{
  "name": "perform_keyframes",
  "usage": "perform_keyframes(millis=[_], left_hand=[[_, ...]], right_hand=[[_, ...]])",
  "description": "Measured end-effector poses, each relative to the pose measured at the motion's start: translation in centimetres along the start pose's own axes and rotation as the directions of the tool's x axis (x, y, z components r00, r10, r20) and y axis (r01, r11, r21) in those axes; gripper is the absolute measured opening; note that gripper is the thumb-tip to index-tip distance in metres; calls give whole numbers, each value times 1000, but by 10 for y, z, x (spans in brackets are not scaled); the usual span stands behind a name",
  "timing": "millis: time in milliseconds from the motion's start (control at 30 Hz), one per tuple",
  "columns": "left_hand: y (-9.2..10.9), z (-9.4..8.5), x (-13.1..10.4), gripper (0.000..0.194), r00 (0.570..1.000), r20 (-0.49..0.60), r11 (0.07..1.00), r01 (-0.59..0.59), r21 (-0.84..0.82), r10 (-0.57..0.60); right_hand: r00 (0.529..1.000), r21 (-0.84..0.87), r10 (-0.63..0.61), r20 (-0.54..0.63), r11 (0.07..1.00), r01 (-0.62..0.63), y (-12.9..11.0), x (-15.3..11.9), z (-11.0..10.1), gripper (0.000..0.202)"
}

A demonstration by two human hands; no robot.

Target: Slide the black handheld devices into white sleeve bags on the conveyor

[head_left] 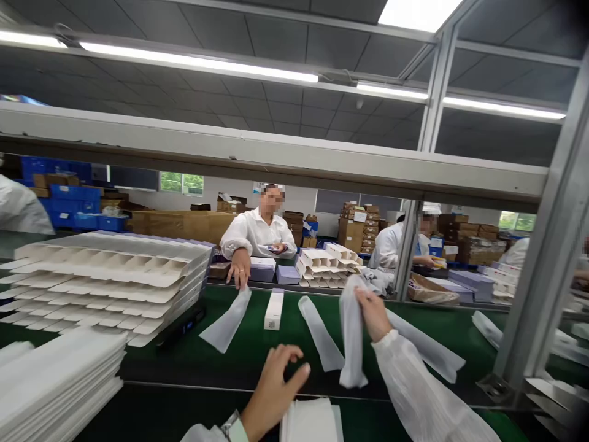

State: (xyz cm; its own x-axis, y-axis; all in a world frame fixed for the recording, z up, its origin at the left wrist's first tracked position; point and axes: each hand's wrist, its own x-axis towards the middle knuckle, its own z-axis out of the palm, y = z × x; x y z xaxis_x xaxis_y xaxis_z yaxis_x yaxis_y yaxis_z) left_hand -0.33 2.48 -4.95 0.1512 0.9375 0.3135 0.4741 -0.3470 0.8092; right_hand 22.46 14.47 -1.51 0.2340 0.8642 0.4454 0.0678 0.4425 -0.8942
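Observation:
My right hand [373, 312] pinches the top of a translucent white bag [352, 344], which hangs upright over the green conveyor belt [271, 356]. My left hand [276, 387] holds nothing; its fingers are curved and apart, just above a small stack of white packets [311, 422] at the near edge. Between the hands and beyond, one flat translucent bag [321, 334] lies on the belt, and another bag [430, 347] lies to the right of my right hand. A narrow white box [275, 309] rests farther left on the belt.
At left stand stacked white open cartons [105, 270] and a pile of white flat pouches [59, 380]. Across the belt, a co-worker's hand [240, 267] touches a translucent bag [227, 322]. A metal post [536, 233] rises at right, and a shelf beam [257, 153] crosses above.

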Motion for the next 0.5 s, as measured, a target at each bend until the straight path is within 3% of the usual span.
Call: perform_keyframes(millis=[67, 133, 200, 267, 367, 433, 467, 500], left_hand=[[-11, 5, -6, 21, 992, 122, 994, 21, 106, -34], [-15, 9, -8, 20, 978, 196, 984, 37, 173, -71], [-14, 13, -8, 22, 973, 213, 978, 49, 202, -93], [-15, 17, -6, 22, 973, 208, 979, 55, 198, -97], [-20, 22, -4, 20, 980, 173, 983, 66, 168, -96], [-22, 25, -3, 18, 983, 150, 983, 85, 162, -109], [-23, 26, -3, 18, 983, 146, 984, 90, 152, -112], [-23, 26, -4, 18, 982, 152, 987, 88, 133, -108]], right_hand=[[982, -319, -128, -138, 945, 79, 19, 29, -20, 46], [985, -581, -135, -104, 813, 50, 44, 43, -32, 45], [993, -671, -111, -47, 739, 51, 65, 41, -32, 42], [988, -708, -155, 27, 695, 129, 68, 32, -18, 42], [936, -664, -224, 270, 661, 349, 38, 13, 29, 46], [855, -506, -166, 492, 744, 436, 7, -7, 78, 46], [773, -435, -99, 626, 778, 453, -6, -20, 107, 44], [647, -376, -45, 761, 783, 496, -16, -33, 137, 43]])
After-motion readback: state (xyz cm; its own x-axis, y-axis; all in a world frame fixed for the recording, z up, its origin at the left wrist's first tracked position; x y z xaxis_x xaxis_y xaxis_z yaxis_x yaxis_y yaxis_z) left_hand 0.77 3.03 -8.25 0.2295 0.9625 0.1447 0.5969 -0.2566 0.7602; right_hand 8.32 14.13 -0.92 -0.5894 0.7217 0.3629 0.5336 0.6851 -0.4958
